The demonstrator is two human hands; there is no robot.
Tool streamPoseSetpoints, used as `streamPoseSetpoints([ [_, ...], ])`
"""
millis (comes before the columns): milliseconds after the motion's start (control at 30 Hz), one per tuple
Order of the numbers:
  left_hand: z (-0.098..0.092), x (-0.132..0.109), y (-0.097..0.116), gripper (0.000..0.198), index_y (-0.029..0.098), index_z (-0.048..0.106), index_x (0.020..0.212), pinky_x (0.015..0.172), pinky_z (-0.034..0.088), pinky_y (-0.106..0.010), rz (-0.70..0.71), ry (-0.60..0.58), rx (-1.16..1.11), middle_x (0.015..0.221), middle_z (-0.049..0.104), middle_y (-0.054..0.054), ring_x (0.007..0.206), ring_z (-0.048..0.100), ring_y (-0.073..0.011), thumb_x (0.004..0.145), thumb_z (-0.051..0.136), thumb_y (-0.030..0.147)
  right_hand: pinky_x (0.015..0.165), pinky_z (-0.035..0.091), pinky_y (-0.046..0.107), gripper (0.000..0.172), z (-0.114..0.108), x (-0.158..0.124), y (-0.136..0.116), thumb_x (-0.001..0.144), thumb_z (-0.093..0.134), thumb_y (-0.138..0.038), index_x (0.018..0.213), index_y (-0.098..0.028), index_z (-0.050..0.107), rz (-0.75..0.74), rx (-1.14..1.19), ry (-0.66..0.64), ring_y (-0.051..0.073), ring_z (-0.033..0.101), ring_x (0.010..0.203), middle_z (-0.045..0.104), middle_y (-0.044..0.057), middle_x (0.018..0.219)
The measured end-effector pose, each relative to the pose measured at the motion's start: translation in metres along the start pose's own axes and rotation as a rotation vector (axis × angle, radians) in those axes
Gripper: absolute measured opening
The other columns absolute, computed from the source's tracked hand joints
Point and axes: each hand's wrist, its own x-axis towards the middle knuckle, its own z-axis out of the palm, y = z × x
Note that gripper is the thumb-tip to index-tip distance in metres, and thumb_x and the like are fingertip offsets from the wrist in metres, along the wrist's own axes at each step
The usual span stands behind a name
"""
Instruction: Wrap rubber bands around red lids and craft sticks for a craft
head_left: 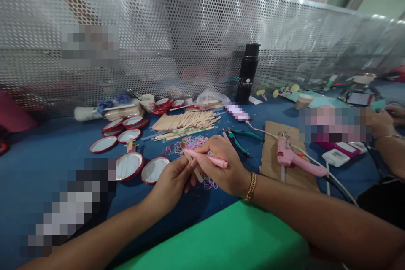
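My left hand [171, 180] pinches a flat wooden craft stick [198, 174] between thumb and fingers, the stick tilted over the table. In my right hand [224, 168] is a pink marker [216, 160], gripped like a pen, its narrow end close to the stick; whether it touches I cannot tell. Behind and below both hands lies a loose heap of pastel rubber bands [178, 146], partly covered by them. Left of my left hand are red-rimmed jar lids, one of them a white-faced lid [155, 169]. Beyond the bands spreads a pile of craft sticks [182, 120].
Teal-handled pliers [239, 145] and a pink glue gun [297, 162] on cardboard [268, 145] lie to the right, with white cables around. A black bottle [248, 74] stands before the perforated metal screen [190, 29]. A co-worker's arm [390, 152] reaches in at right. Green material [221, 240] lies nearest me.
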Motion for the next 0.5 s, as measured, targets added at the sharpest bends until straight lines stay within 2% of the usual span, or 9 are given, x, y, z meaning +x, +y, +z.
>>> streamPoseSetpoints([
  [267, 0.0009, -0.0003, -0.0002, 0.045, 0.02, 0.053, 0.065, 0.042, 0.029, -0.023, -0.007, 0.021, 0.003, 0.054, 0.053, 0.004, 0.042, 0.04, -0.0082, 0.087, 0.051, 0.059, 0.079, 0.044, 0.032, 0.012, -0.0013, 0.0011, 0.0026, 0.089, 0.055, -0.022, 0.083, -0.02, 0.064, 0.027, -0.013, 0.06, 0.015, 0.061, 0.076, 0.069, 0.0, 0.078],
  [500, -0.0005, 0.0004, -0.0003, 0.044, 0.019, 0.053, 0.067, 0.041, 0.029, -0.022, 0.002, 0.009, -0.005, 0.055, 0.053, 0.004, 0.042, 0.041, -0.0081, 0.086, 0.052, 0.059, 0.082, 0.042, 0.033, 0.014, -0.0016, 0.0003, -0.0001, 0.09, 0.054, -0.024, 0.084, -0.022, 0.066, -0.003, 0.002, -0.018, 0.015, 0.06, 0.076, 0.069, -0.001, 0.078],
])
